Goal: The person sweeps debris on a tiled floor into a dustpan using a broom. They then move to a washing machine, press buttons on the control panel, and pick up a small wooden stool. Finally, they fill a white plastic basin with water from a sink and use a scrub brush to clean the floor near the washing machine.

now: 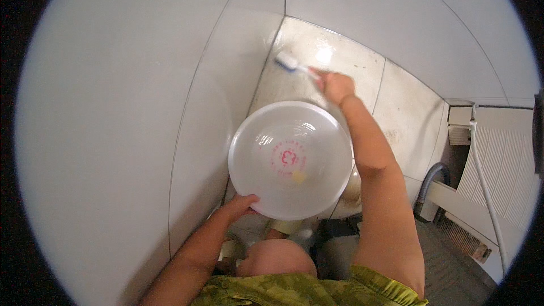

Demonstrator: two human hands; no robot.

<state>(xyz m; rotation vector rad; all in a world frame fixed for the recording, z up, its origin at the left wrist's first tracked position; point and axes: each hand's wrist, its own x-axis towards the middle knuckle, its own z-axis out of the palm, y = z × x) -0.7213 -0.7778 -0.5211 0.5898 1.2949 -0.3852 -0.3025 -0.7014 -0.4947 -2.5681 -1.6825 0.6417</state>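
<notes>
My right hand (338,87) grips the handle of a scrub brush (288,61), a white-backed one with dark blue bristles. The brush is blurred, low over the wet tiled floor (361,66) by the left wall; whether the bristles touch cannot be told. A large white plastic basin (255,170) is in front of me, with a red printed mark on its bottom. My left hand (246,205) holds the basin's near-left rim, thumb over the edge. Inside the basin is a small yellowish patch (299,177), and glints suggest water.
Smooth pale walls (127,93) meet in a corner beyond the brush. At right are a ribbed white panel (497,165), a thin white hose (484,178) and a grey corrugated drain hose (433,178). My bare knee (276,259) is below the basin, beside a dark object (338,250).
</notes>
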